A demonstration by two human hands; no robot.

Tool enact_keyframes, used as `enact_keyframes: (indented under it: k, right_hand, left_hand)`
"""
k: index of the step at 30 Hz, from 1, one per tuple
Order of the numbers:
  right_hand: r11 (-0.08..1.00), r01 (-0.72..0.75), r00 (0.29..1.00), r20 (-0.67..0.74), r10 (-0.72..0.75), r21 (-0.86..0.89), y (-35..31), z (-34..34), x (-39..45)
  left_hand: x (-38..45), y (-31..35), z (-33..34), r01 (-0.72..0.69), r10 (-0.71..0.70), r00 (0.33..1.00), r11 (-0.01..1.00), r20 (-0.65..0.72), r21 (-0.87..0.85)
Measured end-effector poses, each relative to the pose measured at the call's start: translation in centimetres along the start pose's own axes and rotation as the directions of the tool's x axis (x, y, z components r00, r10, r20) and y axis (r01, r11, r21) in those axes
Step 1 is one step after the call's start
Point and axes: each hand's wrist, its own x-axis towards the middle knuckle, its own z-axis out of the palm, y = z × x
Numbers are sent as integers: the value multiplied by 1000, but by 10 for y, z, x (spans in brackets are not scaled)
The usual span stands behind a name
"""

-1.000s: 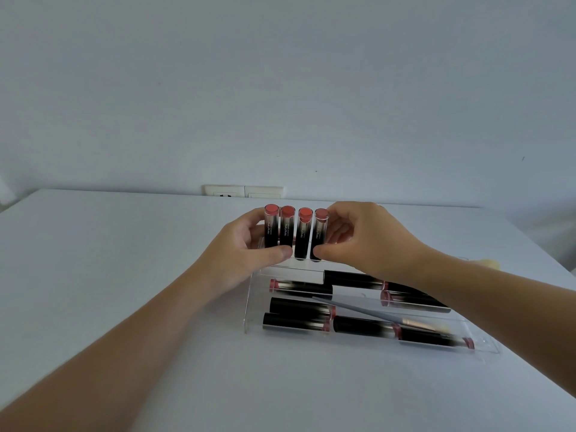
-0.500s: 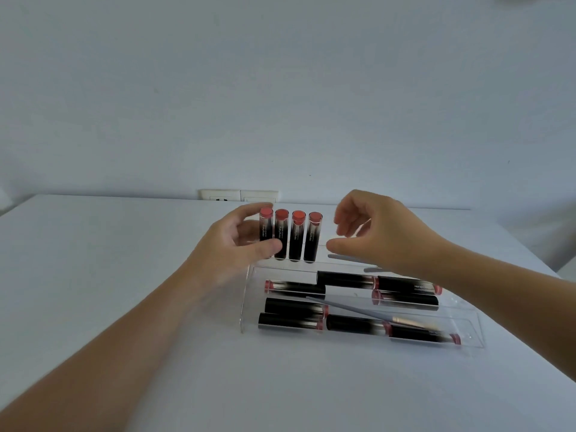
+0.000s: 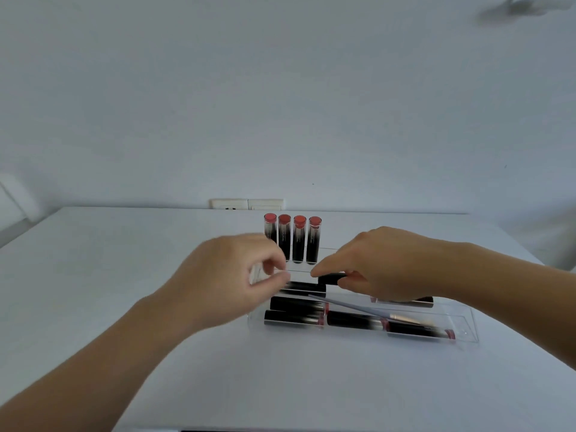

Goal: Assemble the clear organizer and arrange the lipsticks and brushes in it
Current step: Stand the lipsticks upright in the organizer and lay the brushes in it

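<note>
Lipsticks lie in the clear organizer tray [image 3: 461, 336] mid-desk, four more [image 3: 292, 240] upright behind it; my right hand [image 3: 374, 266] pinches one slick, light, rigid tube [image 3: 330, 278] by its end, my left hand [image 3: 227, 275] blurred, fingers curled, grip untellable.

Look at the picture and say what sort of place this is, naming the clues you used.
Probably a plain room at home or a simple studio: a bare white table pushed against a blank white wall with a socket plate just above the tabletop. The clear organizer of lipsticks suggests a makeup-tidying setup.
</note>
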Motion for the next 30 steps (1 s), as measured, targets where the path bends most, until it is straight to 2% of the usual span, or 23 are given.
enact_keyframes:
  k: [2,4,11,16,19,23,30]
  right_hand:
    - [997,15,999,47,-11,-72,0,-1,4]
    - [990,49,996,79,-39,-134,-2,-2,7]
    - [956,131,989,99,-108,-261,-4,2,9]
    - [951,156,987,14,-158,-266,-4,2,7]
    - [954,171,978,-74,-195,-246,-1,3,3]
    - [958,171,965,-159,-210,-232,6,5,-2]
    - [970,138,970,-171,-173,-199,11,9,-5]
  left_hand:
    - [2,3,5,4,-24,992,987,123,160]
    - [5,2,12,15,-62,981,969,185,245]
    - [13,1,14,59,-154,943,949,296,309]
    - [17,-2,15,11,-177,897,925,406,379]
    - [16,-2,15,-23,-180,889,901,420,434]
    - [15,0,15,-41,-153,913,888,379,458]
    - [11,7,14,-69,-143,930,837,338,543]
